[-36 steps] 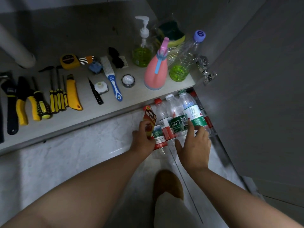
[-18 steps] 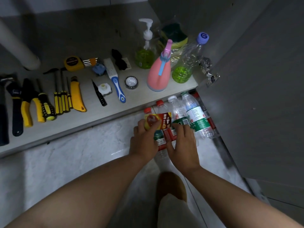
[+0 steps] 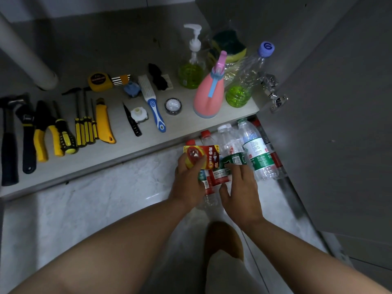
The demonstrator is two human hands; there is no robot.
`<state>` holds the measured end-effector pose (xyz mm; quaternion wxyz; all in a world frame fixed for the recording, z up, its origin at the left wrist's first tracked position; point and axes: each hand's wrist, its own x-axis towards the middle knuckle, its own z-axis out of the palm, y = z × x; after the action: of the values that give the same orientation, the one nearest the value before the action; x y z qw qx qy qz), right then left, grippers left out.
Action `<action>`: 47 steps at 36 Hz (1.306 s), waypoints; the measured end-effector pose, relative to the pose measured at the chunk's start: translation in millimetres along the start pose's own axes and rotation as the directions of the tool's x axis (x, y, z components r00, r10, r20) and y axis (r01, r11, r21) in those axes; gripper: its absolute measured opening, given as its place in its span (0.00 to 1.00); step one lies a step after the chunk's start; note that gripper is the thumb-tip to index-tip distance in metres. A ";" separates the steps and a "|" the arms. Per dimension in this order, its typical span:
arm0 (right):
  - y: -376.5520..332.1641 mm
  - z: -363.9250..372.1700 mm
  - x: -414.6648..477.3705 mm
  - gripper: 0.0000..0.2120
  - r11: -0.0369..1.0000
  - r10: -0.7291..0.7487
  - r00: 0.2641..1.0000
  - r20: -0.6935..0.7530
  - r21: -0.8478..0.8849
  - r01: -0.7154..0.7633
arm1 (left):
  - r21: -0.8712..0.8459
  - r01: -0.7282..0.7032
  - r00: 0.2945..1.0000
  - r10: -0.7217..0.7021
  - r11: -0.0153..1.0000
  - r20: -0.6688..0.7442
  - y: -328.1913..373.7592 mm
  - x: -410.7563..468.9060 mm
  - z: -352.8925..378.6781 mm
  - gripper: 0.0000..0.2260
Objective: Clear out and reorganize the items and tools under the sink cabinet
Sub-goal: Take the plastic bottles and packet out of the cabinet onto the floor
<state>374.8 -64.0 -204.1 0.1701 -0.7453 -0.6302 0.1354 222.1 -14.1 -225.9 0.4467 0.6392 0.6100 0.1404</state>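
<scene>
Seen from above, a person's left hand (image 3: 188, 183) grips a red and yellow packet (image 3: 203, 157) over plastic water bottles (image 3: 254, 153) lying on the pale floor (image 3: 84, 209), near the right end of the cabinet shelf (image 3: 127, 149). The right hand (image 3: 239, 187) is released, its fingers spread on the bottles just beside the packet. A pink spray bottle (image 3: 209, 96) stands on the shelf beyond, with yellow-handled tools (image 3: 84, 128) lined up to the left.

Partly screened, partly cropped

The left hand (image 3: 188, 183), right hand (image 3: 241, 194) and a red-and-yellow card packet (image 3: 204, 155) cover the lower bodies of the clear plastic water bottles (image 3: 253, 145); their label print is too small to read. The black-handled hammer (image 3: 8, 141) and white plastic pipe (image 3: 27, 54) run off the left edge.
</scene>
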 end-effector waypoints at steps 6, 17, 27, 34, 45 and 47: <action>5.4 -8.7 1.0 0.24 0.986 0.053 0.999 -0.013 -0.157 -0.054 | -0.214 0.027 0.991 -0.054 0.976 -0.121 2.0 3.0 -1.7 0.41; 9.8 -14.2 -3.9 0.26 0.968 0.108 0.994 0.014 -0.227 -0.102 | -0.344 0.212 0.940 -0.287 0.915 -0.185 -2.1 12.9 -4.2 0.44; 10.6 -5.0 -6.6 0.37 0.961 0.140 0.949 0.284 -0.268 -0.061 | -0.424 0.305 0.924 -0.374 0.853 -0.086 -12.9 12.5 -11.4 0.43; 6.7 4.7 11.8 0.40 0.954 0.164 0.901 0.402 -0.298 -0.041 | -0.362 0.298 0.933 -0.350 0.883 -0.087 -21.9 8.9 -19.9 0.43; 8.6 -9.0 17.8 0.32 0.985 0.061 0.956 0.286 -0.172 -0.011 | -0.294 0.335 0.935 -0.355 0.895 -0.014 -3.4 6.5 -20.1 0.44; 10.0 -15.3 21.3 0.32 0.991 0.025 0.960 0.280 -0.133 0.013 | -0.270 0.347 0.931 -0.364 0.898 -0.013 -2.5 6.5 -22.0 0.44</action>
<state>393.7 -45.7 -194.2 0.0283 -0.7301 -0.6534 0.1982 205.9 0.2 -217.8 0.5264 0.4473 0.7059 0.1564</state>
